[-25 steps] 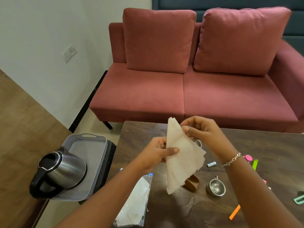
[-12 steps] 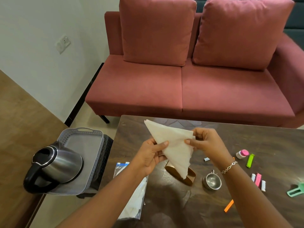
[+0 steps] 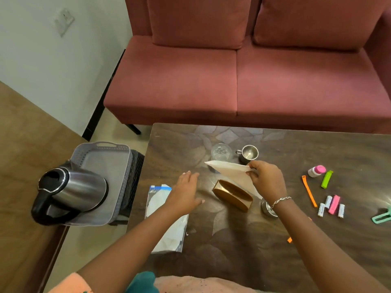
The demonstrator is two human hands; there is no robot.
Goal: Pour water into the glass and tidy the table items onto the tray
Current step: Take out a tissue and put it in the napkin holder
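My right hand [image 3: 267, 179] pinches a folded white napkin [image 3: 230, 171] just above a brown napkin holder [image 3: 232, 194] on the dark table [image 3: 232, 240]. Flat with spread fingers, my left hand [image 3: 186, 193] hovers left of the holder and holds nothing. Behind the napkin stand a clear glass [image 3: 221, 152] and a small steel cup [image 3: 248, 153]. To the left, a steel kettle [image 3: 69, 192] sits on a grey tray [image 3: 105, 157] on a low stool. A plastic bag of napkins [image 3: 167, 216] lies under my left forearm.
At the right lie a pink-capped bottle [image 3: 316, 170], a green clip [image 3: 326, 179], an orange strip [image 3: 309, 190], a pink clip with white pieces [image 3: 333, 205] and a teal clip [image 3: 382, 216]. A steel bowl [image 3: 267, 209] peeks out below my right wrist. A red sofa [image 3: 232, 81] stands behind the table.
My left hand has let go of the napkin and moved left, opening flat. My right hand has lowered the napkin toward the holder. The view has tilted down, showing the glass and cup.
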